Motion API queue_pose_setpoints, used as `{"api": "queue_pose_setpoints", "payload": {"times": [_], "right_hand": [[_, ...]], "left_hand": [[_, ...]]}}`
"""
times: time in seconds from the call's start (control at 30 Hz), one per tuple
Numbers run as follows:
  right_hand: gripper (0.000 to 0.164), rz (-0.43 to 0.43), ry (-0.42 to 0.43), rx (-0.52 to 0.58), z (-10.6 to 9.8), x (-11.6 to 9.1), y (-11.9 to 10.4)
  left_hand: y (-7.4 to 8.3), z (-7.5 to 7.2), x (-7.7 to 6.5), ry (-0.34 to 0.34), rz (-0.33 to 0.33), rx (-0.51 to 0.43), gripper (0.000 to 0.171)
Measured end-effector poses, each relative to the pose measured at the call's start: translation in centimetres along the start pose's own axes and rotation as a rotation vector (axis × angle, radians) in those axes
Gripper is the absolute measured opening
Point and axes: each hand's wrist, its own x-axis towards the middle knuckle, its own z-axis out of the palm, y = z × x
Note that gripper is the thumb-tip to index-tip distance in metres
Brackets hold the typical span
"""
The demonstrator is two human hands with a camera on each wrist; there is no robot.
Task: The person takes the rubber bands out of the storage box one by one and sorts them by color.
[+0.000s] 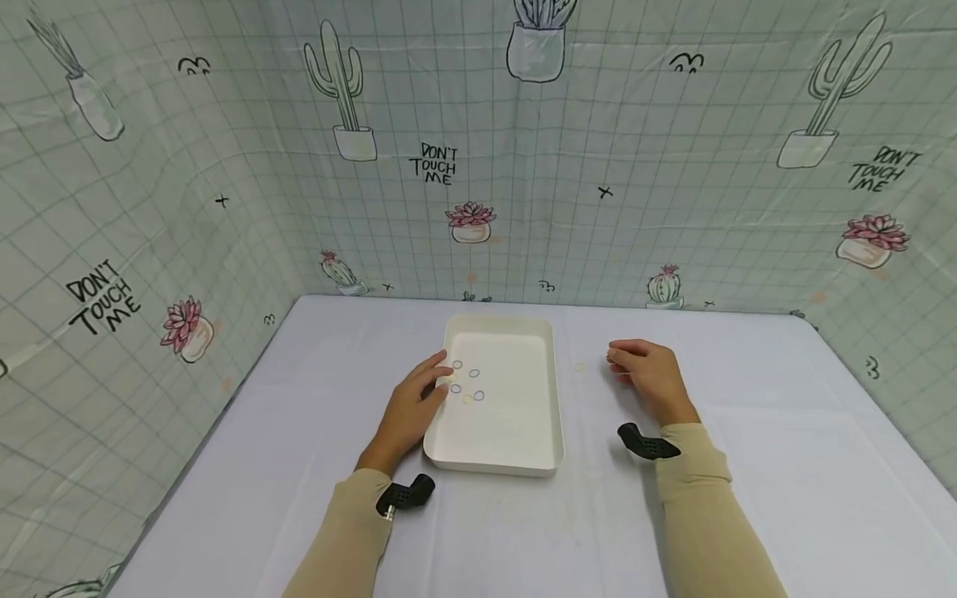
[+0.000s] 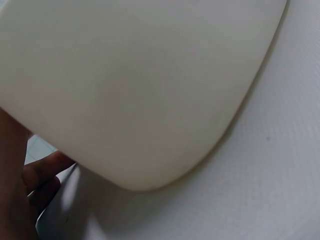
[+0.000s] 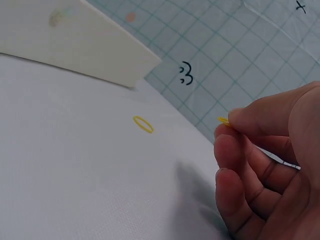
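Observation:
A white tray point(image 1: 497, 461) lies on the table with several small purple rubber bands point(image 1: 479, 395) and pale yellow ones point(image 1: 467, 399) in its left half. My left hand point(image 1: 411, 407) holds the tray's left rim, its fingertips reaching over the edge; in the left wrist view the tray wall point(image 2: 150, 100) partly hides the fingers. To the right of the tray, my right hand point(image 1: 649, 378) is raised above the table. Its thumb and index finger pinch a yellow rubber band point(image 3: 223, 120), mostly hidden. Another yellow rubber band point(image 3: 143, 124) lies on the table between tray and right hand.
A white cloth point(image 1: 314, 374) covers the table. Behind and beside it hangs a gridded curtain point(image 1: 523, 149) printed with cacti. Black devices point(image 1: 647, 442) are strapped to both wrists over beige sleeves.

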Motion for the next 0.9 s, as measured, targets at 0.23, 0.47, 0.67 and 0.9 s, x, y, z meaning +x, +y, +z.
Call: {"api": "queue_pose_setpoints", "payload": {"times": [0.23,0.47,0.67,0.9], "right_hand": [[0.038,0.008,0.017,-0.081,-0.5,0.3,0.4],[0.032,-0.016,0.022,-0.228,-0.1,0.5,0.9],[0.032,-0.045,0.028,-0.27,0.3,0.3,0.8],[0.03,-0.042,0.039,-0.302,0.5,0.4,1.0]], "left_hand": [[0.2,0.0,0.1,-0.004,0.0,0.011,0.032],[0.3,-0.1,-0.1,-0.006,-0.006,0.014,0.032],[0.2,-0.1,-0.2,-0.008,-0.01,0.003,0.032],[-0.1,0.0,0.0,-0.003,0.006,0.005,0.031]]}}
